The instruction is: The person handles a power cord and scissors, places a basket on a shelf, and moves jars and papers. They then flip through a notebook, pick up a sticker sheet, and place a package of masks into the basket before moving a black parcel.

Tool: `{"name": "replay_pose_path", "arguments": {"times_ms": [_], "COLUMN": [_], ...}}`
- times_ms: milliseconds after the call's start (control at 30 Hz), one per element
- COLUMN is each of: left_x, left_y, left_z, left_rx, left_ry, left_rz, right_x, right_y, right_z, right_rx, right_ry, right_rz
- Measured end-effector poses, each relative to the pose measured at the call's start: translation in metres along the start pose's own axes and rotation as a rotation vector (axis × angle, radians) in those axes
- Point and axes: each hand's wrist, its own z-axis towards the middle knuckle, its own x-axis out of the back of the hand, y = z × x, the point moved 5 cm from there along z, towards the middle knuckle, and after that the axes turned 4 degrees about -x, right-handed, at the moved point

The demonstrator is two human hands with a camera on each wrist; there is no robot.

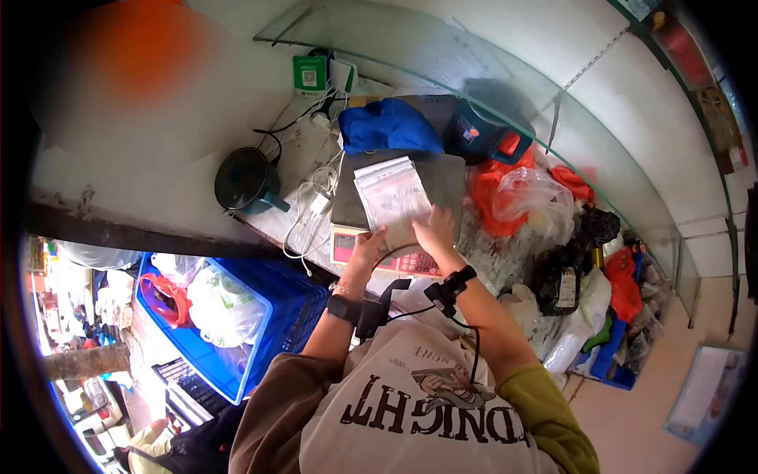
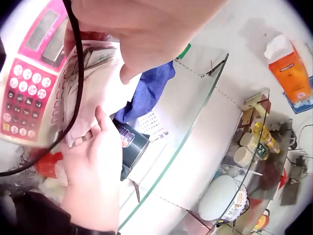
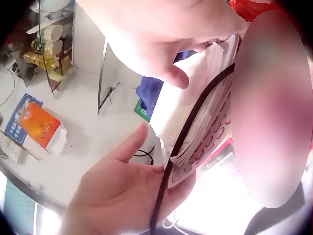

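Observation:
Both hands hold a thick stack of white printed sheets (image 1: 392,193) by its near end, above a scale with a pink keypad (image 1: 412,261). My left hand (image 1: 365,251) is at the stack's left corner. In the right wrist view, this left hand (image 3: 122,188) has its fingers under the sheets and its thumb raised at the edge. My right hand (image 1: 436,231) grips the right side, its thumb (image 2: 101,117) lying over the top sheet in the left wrist view. Pink print shows along the lower sheets. A dark cord crosses in front of the stack.
A blue cloth (image 1: 387,126) lies behind the scale, beside a dark teal container (image 1: 478,130). A lidded pot (image 1: 246,178) and white cables (image 1: 320,204) are at the left. Plastic bags (image 1: 537,197) crowd the right, under a glass panel. A blue crate (image 1: 272,316) stands lower left.

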Motion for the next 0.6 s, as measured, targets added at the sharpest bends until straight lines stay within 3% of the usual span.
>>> {"name": "replay_pose_path", "arguments": {"times_ms": [133, 167, 200, 267, 333, 400, 433, 500, 600], "left_x": [-0.014, -0.019, -0.021, -0.023, -0.024, -0.029, -0.031, -0.036, -0.045], "left_y": [0.009, 0.032, 0.028, 0.036, 0.042, 0.069, 0.082, 0.106, 0.145], "left_z": [0.016, -0.001, 0.004, 0.004, -0.004, -0.026, -0.037, -0.054, -0.085], "left_rx": [-0.196, -0.228, -0.230, -0.469, -0.473, -0.589, -0.667, -0.673, -0.643], "left_ry": [0.026, 0.107, 0.095, 0.089, 0.110, 0.052, 0.080, -0.050, -0.250], "left_rz": [-0.349, -0.132, -0.135, 0.184, 0.249, 0.309, 0.467, 0.420, 0.397], "right_x": [0.000, -0.001, 0.000, 0.005, 0.004, -0.023, -0.011, 0.049, 0.098], "right_y": [0.004, 0.004, 0.005, -0.005, 0.007, 0.026, 0.019, -0.020, -0.025], "right_z": [0.004, 0.001, -0.002, -0.009, 0.001, 0.019, 0.017, -0.002, -0.018], "right_rx": [-0.102, -0.149, -0.155, -0.070, -0.112, -0.070, -0.073, -0.125, -0.077], "right_ry": [-0.216, -0.312, -0.302, -0.285, -0.301, -0.679, -0.668, -0.559, -0.373], "right_rz": [0.070, 0.120, 0.115, 0.139, 0.043, 0.638, 0.643, 1.340, 1.384]}}
